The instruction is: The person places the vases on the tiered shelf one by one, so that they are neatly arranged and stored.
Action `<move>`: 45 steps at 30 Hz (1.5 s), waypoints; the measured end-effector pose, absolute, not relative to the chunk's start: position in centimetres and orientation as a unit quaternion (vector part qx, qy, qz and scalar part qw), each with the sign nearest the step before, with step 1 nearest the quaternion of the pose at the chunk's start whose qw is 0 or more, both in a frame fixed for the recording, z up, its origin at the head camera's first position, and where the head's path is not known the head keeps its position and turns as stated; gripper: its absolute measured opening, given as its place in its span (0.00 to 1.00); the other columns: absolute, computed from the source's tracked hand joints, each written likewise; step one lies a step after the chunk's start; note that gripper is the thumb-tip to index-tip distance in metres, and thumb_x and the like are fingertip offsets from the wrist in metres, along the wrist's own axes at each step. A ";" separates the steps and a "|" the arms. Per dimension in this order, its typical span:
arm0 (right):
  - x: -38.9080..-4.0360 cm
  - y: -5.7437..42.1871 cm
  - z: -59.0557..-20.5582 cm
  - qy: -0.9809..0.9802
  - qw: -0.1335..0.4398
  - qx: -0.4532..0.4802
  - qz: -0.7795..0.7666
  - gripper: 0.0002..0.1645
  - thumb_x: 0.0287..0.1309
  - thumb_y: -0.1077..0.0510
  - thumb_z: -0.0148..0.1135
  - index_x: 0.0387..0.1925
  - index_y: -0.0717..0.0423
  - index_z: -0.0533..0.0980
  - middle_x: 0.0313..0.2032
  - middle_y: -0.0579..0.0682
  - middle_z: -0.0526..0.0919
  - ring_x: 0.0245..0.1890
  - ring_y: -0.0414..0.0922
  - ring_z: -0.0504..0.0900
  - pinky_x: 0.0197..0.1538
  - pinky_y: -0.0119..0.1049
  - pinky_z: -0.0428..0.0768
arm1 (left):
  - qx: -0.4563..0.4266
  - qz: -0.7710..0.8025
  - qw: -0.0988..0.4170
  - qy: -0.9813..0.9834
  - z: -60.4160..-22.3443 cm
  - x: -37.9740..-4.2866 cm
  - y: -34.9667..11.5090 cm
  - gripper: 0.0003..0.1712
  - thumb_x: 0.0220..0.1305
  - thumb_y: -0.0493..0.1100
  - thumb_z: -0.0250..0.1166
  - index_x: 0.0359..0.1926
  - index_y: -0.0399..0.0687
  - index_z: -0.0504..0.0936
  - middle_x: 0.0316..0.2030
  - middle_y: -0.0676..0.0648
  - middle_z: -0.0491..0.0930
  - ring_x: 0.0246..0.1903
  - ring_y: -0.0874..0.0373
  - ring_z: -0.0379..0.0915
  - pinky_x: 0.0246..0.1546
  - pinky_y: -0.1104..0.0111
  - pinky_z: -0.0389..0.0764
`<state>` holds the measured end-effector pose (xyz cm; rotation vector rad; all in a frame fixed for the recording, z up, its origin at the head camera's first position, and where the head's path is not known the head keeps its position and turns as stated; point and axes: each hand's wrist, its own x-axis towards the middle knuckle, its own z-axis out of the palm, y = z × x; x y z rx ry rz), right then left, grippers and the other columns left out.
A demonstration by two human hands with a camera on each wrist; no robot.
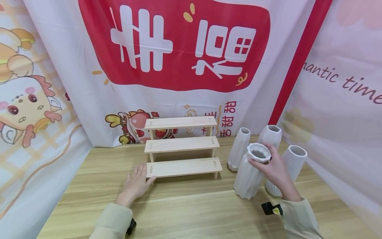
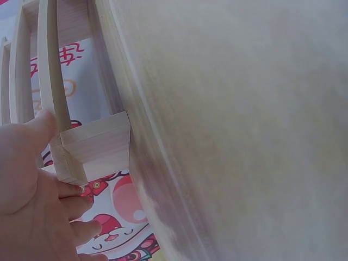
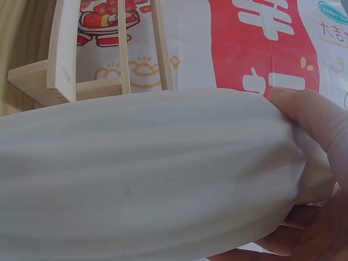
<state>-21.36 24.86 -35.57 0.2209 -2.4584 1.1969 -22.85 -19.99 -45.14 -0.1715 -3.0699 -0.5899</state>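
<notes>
My right hand point(image 1: 277, 166) grips a white fluted vase point(image 1: 249, 177) around its neck, just under the scalloped rim. Its thumb and fingers lie on opposite sides of the neck in the right wrist view, where the ribbed body point(image 3: 147, 174) fills much of the picture. At the left end of a three-step wooden display shelf point(image 1: 185, 167), my left hand point(image 1: 137, 184) rests against the lowest board. The left wrist view shows that thumb touching the board point(image 2: 51, 81) near its end, with the other fingers extended past the end.
Around the held vase stand a slim white vase point(image 1: 239, 149), a faceted white vase point(image 1: 271, 132) behind and a round-mouthed white vase point(image 1: 293, 166) to the right. Printed cloth point(image 1: 179, 83) hangs behind the wooden table point(image 1: 191, 215) and at both sides.
</notes>
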 end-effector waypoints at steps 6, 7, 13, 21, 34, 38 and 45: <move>-21.3 24.8 -35.4 -0.881 0.201 0.073 0.423 0.42 0.43 0.56 0.73 0.57 0.63 0.62 0.46 0.64 0.74 0.46 0.57 0.72 0.44 0.49 0.72 | -0.055 -0.189 0.005 -0.980 -45.0 -22.9 -19.9 0.43 0.69 0.56 0.47 0.68 0.27 0.43 0.66 0.28 0.45 0.64 0.31 0.38 0.60 0.39 0.34; -21.3 24.8 -35.4 -0.881 0.203 0.073 0.420 0.42 0.43 0.55 0.73 0.57 0.63 0.62 0.46 0.65 0.74 0.46 0.57 0.73 0.43 0.49 0.73 | -0.055 -0.191 0.004 -0.980 -45.0 -22.9 -19.9 0.43 0.69 0.56 0.47 0.68 0.27 0.43 0.66 0.28 0.45 0.64 0.31 0.38 0.60 0.39 0.34; -21.3 24.5 -35.2 -0.884 0.211 0.067 0.412 0.41 0.42 0.55 0.74 0.56 0.64 0.63 0.45 0.65 0.75 0.45 0.57 0.74 0.42 0.48 0.73 | -0.052 -0.194 -0.004 -0.980 -45.1 -22.9 -19.8 0.43 0.69 0.55 0.47 0.68 0.27 0.42 0.66 0.28 0.44 0.64 0.31 0.36 0.60 0.40 0.33; -21.4 23.9 -34.2 -0.889 0.211 0.072 0.400 0.42 0.43 0.51 0.73 0.57 0.63 0.64 0.45 0.62 0.76 0.44 0.55 0.74 0.43 0.49 0.73 | -0.050 -0.191 0.000 -0.980 -45.2 -23.1 -19.9 0.43 0.69 0.56 0.47 0.68 0.27 0.43 0.66 0.28 0.45 0.64 0.31 0.36 0.60 0.40 0.34; -21.8 21.3 -32.0 -0.891 0.190 0.112 0.396 0.44 0.42 0.47 0.73 0.58 0.62 0.65 0.46 0.60 0.76 0.44 0.54 0.75 0.43 0.50 0.75 | -0.050 -0.189 -0.009 -0.981 -45.2 -23.0 -20.0 0.44 0.69 0.57 0.47 0.68 0.27 0.42 0.66 0.28 0.45 0.64 0.32 0.36 0.61 0.40 0.35; -21.9 20.2 -31.2 -0.888 0.175 0.128 0.405 0.46 0.43 0.47 0.73 0.60 0.62 0.63 0.48 0.60 0.74 0.45 0.54 0.74 0.44 0.50 0.76 | -0.051 -0.188 -0.005 -0.981 -45.1 -23.0 -20.0 0.44 0.69 0.56 0.47 0.68 0.27 0.42 0.66 0.28 0.45 0.64 0.31 0.37 0.60 0.40 0.36; -22.2 17.9 -30.2 -0.881 0.156 0.161 0.416 0.43 0.40 0.46 0.74 0.57 0.54 0.65 0.44 0.54 0.77 0.42 0.50 0.76 0.40 0.47 0.78 | -0.052 -0.183 -0.006 -0.982 -45.2 -23.0 -20.2 0.44 0.69 0.56 0.47 0.68 0.27 0.42 0.66 0.28 0.46 0.64 0.31 0.38 0.60 0.40 0.37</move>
